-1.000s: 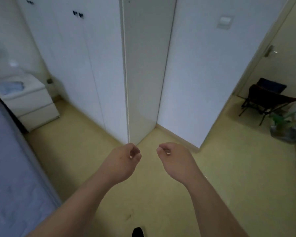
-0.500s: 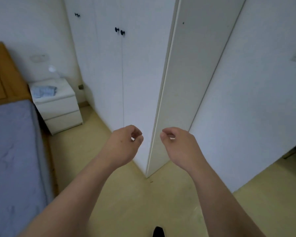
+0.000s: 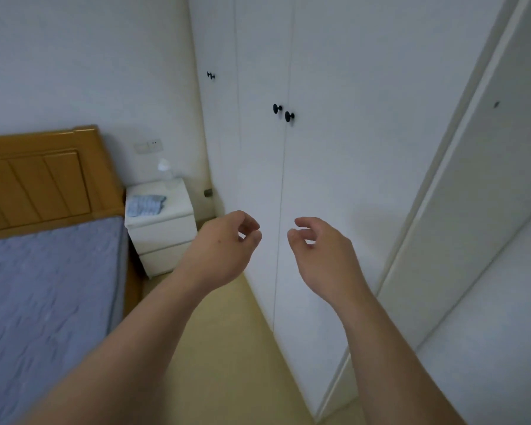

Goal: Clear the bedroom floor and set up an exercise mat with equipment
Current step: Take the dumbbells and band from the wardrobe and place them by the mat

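We hold our left hand (image 3: pixel 224 246) and right hand (image 3: pixel 322 250) out side by side, fingers loosely curled and grasping nothing, before the white wardrobe (image 3: pixel 319 164) with black knobs (image 3: pixel 284 113). The yellow floor (image 3: pixel 227 363) runs between the wardrobe and the bed (image 3: pixel 43 286). A white nightstand (image 3: pixel 163 237) stands beside the headboard (image 3: pixel 37 179).

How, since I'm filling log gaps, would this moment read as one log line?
left hand: empty, fingers loosely curled | right hand: same | ahead: closed wardrobe | to the left: bed, nightstand
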{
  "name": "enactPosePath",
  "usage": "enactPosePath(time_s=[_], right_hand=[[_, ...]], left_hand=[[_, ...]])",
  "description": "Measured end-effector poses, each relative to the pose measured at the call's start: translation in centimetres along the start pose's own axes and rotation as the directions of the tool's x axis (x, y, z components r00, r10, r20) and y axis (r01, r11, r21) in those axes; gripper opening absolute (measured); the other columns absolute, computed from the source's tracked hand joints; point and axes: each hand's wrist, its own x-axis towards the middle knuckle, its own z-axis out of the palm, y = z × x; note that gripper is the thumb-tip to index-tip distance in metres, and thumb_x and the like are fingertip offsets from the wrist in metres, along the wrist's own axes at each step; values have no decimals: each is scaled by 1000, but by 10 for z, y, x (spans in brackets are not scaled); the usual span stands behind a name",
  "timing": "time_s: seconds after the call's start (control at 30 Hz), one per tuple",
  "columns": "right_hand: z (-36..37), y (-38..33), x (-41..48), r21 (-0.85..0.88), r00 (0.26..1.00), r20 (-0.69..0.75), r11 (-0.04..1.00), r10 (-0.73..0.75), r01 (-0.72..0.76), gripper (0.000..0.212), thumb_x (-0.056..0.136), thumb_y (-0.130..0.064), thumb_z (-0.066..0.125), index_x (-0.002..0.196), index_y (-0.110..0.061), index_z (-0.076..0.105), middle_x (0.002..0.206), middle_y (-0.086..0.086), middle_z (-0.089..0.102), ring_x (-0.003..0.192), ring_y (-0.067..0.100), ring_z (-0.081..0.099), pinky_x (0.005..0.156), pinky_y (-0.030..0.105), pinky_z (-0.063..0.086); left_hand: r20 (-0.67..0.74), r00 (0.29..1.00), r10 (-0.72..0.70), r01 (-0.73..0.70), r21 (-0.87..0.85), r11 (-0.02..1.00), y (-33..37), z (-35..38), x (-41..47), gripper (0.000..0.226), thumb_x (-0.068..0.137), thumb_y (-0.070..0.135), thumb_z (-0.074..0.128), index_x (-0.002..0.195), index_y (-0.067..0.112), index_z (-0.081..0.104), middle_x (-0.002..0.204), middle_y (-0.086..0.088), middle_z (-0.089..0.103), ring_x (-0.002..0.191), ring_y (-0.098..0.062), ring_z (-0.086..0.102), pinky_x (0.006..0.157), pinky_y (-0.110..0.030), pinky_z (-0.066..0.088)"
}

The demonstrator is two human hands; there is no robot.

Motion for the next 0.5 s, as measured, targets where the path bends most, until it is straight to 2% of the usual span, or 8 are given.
enactPosePath(time_s=[0.03,0.13,0.17,0.23,0.37,0.5], right_hand=[[5,-6,21,-4,1000,5,1000,-9,9,35,100,-43,52,133,-32,57,122,-14,66,98,5,63,85,25,49],[15,-18,71,-12,999,4,999,-34,34,35,101,-43,51,134,-33,55,119,-15,66,96,5,61,75,19,45],[18,-23,84,-18,999,2,999,-38,38,36,101,-43,51,135,-34,54,117,-15,65,95,5,61,75,20,44],[27,-31,113,-23,999,-11,999,-40,40,38,101,-44,51,137,-35,51,114,-17,63,94,5,60,78,23,45],[46,-44,158,-43,997,-67,999,-34,32,38,101,-44,50,138,-38,49,119,-16,64,96,4,61,71,17,43],[64,-58,195,-54,981,-192,998,14,-25,36,101,-42,50,137,-37,51,115,-16,64,93,3,61,79,27,51]], left_hand=[[-18,1000,-1,1,-11,1000,-2,-4,20,20,98,40,56,114,32,65,98,26,62,88,10,57,71,-14,43],[-59,998,8,-12,-70,997,-6,-12,66,20,98,37,57,114,28,66,99,23,63,89,6,60,76,-28,55],[-75,997,14,-20,-79,997,-8,-15,79,20,98,36,58,114,27,66,101,21,65,88,5,60,76,-28,54],[-83,995,48,-53,-59,997,-14,-19,110,20,99,35,57,114,26,65,104,19,65,87,6,59,75,-21,47],[-71,990,119,-124,-64,990,-30,-21,176,22,99,36,57,117,26,65,106,18,64,87,2,60,70,-12,39],[-40,976,216,-218,-81,973,-43,-22,245,21,99,37,56,117,28,63,106,20,63,84,5,58,64,-5,34]])
